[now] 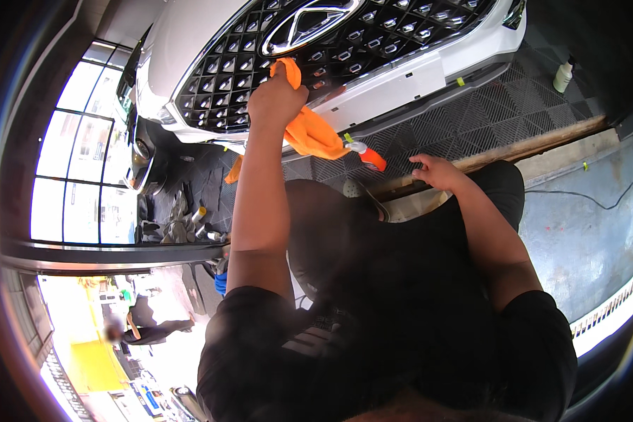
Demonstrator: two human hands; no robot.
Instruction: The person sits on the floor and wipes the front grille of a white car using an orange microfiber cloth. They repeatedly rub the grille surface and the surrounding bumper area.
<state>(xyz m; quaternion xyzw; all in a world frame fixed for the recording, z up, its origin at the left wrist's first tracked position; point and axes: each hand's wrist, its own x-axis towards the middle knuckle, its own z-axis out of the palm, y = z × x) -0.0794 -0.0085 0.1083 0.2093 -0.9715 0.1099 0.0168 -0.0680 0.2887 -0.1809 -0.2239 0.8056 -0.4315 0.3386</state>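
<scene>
I have a white car [401,81] front-on; its grille [334,60] is the reference for everything below. Step in hand, my read: wiping down the grille, with the orange cloth [313,133] as the tool. Cloth sits at the grille's lower part, partly over it, just below the chrome emblem [309,27]; can't confirm from this angle how firmly it touches.

Cloth orientation: long axis runs diagonally. Short bunched end points up at the grille and emblem; longer loose tail hangs down and right, away from the grille.

Left hand [278,102] is clamped on the cloth near its upper end, in front of the grille. Right hand [436,172] is below and right of the grille, fingers apart, nothing visible in it.

Next move, I'd judge: keep the left grip, flatten the cloth against the grille slats and stroke, with the loose tail gathered so it doesn't drag.

Smaller stuff: pale bottle [563,76] with a dark top, on the floor right of the grille. Red-orange item [373,159], pale at one end, below the grille beside the cloth's tail; can't tell what it is.
</scene>
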